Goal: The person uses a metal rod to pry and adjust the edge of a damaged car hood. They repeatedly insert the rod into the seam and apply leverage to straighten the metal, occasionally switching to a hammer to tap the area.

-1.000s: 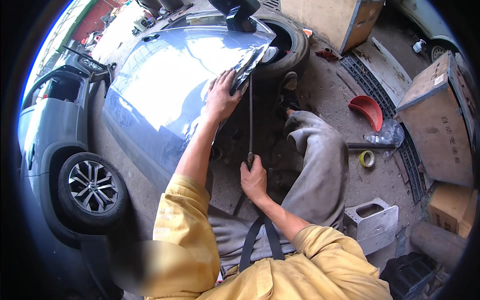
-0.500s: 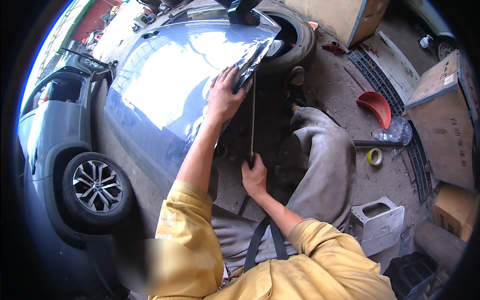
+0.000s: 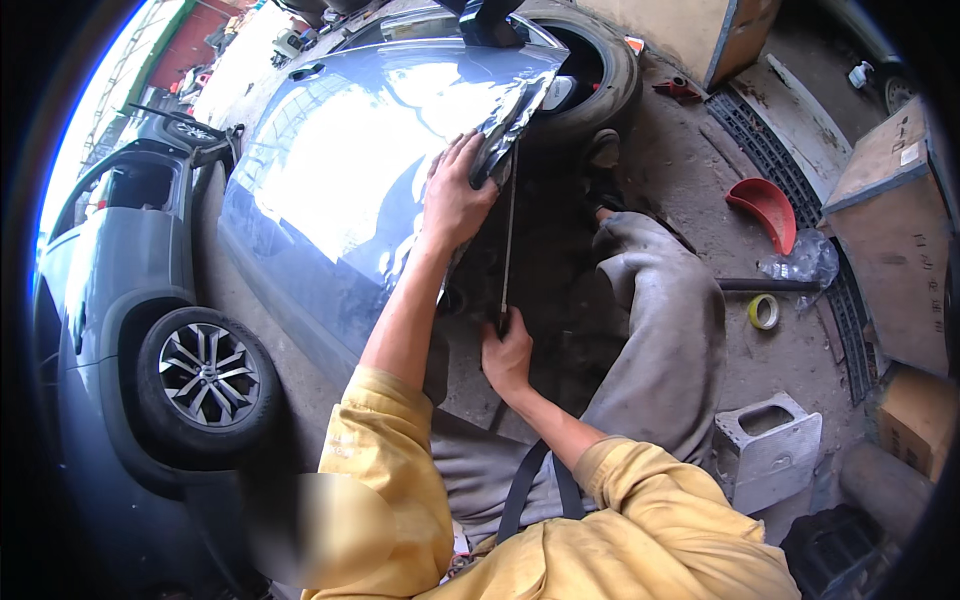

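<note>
A blue-grey car door [image 3: 290, 215] lies in front of me, its right edge [image 3: 512, 120] crumpled and bent. My left hand [image 3: 458, 205] rests on the door beside that edge, fingers stretched over the surface and thumb out to the right. Below it, my right hand [image 3: 507, 358] is closed round the near end of a long thin metal rod [image 3: 509, 230]. The rod runs up to the underside of the crumpled edge, where its far tip is hidden. A black mirror [image 3: 490, 22] stands at the door's far end.
A tyre [image 3: 622, 95] lies at the door's far right end. To the right are a red curved scoop-like piece [image 3: 768, 205], a tape roll [image 3: 763, 312], a plastic stool [image 3: 768, 450] and wooden crates [image 3: 888, 240]. A grey car [image 3: 110, 270] stands at the left.
The whole view has shifted slightly, so everything sits a little further right. Both hands keep nearly the same places on the door and the rod.
</note>
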